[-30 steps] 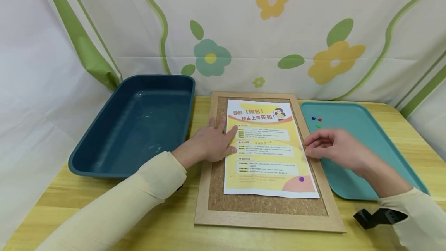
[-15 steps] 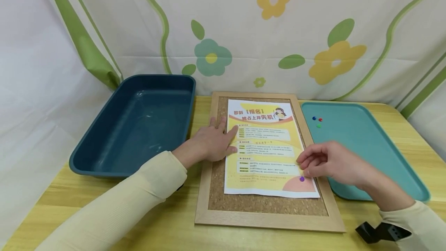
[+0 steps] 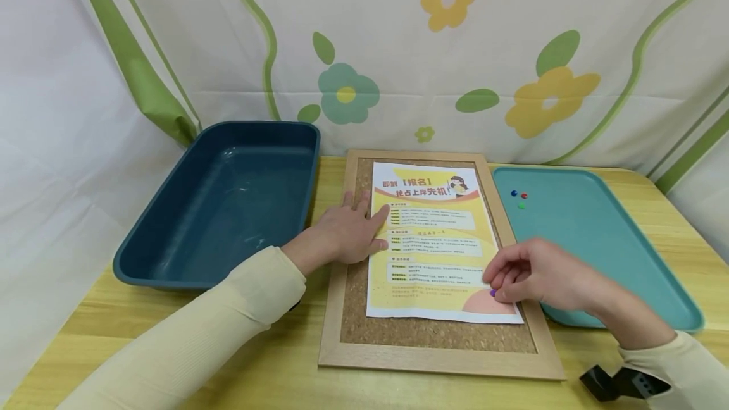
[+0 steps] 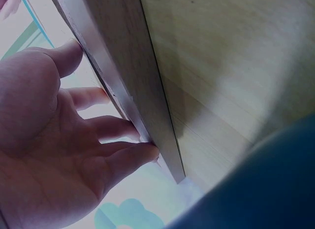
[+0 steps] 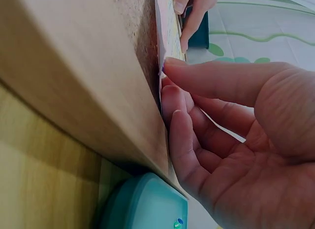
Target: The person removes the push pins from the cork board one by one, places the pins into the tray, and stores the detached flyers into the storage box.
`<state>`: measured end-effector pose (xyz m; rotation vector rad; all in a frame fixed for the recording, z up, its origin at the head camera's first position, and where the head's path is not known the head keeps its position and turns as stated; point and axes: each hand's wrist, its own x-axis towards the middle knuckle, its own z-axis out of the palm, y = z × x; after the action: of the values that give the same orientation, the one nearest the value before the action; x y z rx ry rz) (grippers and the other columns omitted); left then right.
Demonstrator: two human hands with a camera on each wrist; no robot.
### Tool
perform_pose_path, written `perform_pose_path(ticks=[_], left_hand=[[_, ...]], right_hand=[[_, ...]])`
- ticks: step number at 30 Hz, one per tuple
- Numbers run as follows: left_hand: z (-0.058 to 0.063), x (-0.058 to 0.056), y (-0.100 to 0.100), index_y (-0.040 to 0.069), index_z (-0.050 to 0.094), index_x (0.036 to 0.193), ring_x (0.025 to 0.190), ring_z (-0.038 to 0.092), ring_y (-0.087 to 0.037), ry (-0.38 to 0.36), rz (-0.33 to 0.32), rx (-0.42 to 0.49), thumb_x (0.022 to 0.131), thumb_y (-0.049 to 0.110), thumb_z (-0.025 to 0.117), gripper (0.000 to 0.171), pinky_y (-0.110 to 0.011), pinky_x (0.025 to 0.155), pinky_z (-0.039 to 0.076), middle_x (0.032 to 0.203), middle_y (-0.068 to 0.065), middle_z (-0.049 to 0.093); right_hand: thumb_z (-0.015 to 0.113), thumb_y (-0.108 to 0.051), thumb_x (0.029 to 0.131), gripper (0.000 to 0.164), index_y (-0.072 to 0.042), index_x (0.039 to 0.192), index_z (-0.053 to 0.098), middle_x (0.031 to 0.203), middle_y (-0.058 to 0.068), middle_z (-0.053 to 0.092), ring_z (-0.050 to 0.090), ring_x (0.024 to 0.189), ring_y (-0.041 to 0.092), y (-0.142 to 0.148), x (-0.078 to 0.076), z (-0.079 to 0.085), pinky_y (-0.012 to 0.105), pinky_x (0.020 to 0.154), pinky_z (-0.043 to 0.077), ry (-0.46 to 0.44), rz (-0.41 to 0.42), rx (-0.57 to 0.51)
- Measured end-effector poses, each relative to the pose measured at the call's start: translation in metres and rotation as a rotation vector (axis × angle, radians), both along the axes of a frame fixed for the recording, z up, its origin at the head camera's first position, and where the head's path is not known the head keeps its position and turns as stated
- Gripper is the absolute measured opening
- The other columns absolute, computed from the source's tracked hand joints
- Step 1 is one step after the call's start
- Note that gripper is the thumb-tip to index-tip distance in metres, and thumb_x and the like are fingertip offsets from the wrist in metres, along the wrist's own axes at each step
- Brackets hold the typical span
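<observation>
A printed yellow poster [image 3: 433, 252] lies on a wood-framed cork board [image 3: 438, 337]. My left hand [image 3: 347, 233] rests with spread fingers on the board's left side, its thumb and index finger touching the poster's left edge. In the left wrist view, the fingertips of the left hand [image 4: 74, 130] lie along the frame. At the poster's lower right corner, my right hand [image 3: 529, 277] pinches a purple pushpin [image 3: 493, 293] between thumb and index finger. The right wrist view shows the right hand [image 5: 221, 125] low against the paper, with the pin mostly hidden by the thumb.
To the right, a teal tray [image 3: 604, 239] holds a blue pushpin [image 3: 514, 193], a red pushpin [image 3: 524, 195] and a green pushpin [image 3: 521, 206]. A deep dark blue tub [image 3: 228, 207] stands left. Behind the table hangs a flowered curtain [image 3: 398, 49].
My right hand has come from the board's right edge down and left to the purple pushpin, and its fingers now close on it. The left hand has stayed in place.
</observation>
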<state>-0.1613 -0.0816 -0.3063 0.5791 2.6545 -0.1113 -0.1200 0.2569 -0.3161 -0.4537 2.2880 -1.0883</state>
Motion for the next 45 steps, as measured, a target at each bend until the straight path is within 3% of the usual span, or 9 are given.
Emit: perform_pose_path(ticks=[9,23,45], left_hand=[[-0.0009,0.0005,0.0002,0.025,0.011,0.173,0.164,0.009,-0.05,0.006,-0.003,-0.003,0.112,0.057,0.038,0.075,-0.059,0.121,0.041,0.179,-0.02,0.004],[-0.0004,-0.0001,0.0003,0.025,0.011,0.173,0.163,0.009,-0.05,0.008,-0.001,0.002,0.112,0.057,0.038,0.074,-0.06,0.123,0.039,0.179,-0.02,0.004],[0.001,0.0005,0.0007,0.025,0.011,0.173,0.163,0.011,-0.05,0.011,0.0,-0.006,0.111,0.057,0.038,0.075,-0.06,0.121,0.041,0.179,-0.02,0.005]], right_hand=[[0.084,-0.009,0.089,0.016,-0.005,0.102,0.075,0.084,0.007,0.071,0.066,0.076,0.015,-0.0014,0.0022,-0.0031,0.027,0.069,0.057,-0.02,0.023,0.004],[0.082,-0.009,0.092,0.006,-0.009,0.095,0.077,0.075,0.0,0.07,0.062,0.068,0.01,-0.0022,0.0017,-0.0024,0.026,0.064,0.053,0.042,0.075,0.032],[0.081,-0.01,0.091,0.007,-0.013,0.092,0.075,0.074,-0.002,0.069,0.061,0.066,0.01,-0.0019,0.0023,-0.0033,0.026,0.064,0.052,0.074,0.084,0.05]])
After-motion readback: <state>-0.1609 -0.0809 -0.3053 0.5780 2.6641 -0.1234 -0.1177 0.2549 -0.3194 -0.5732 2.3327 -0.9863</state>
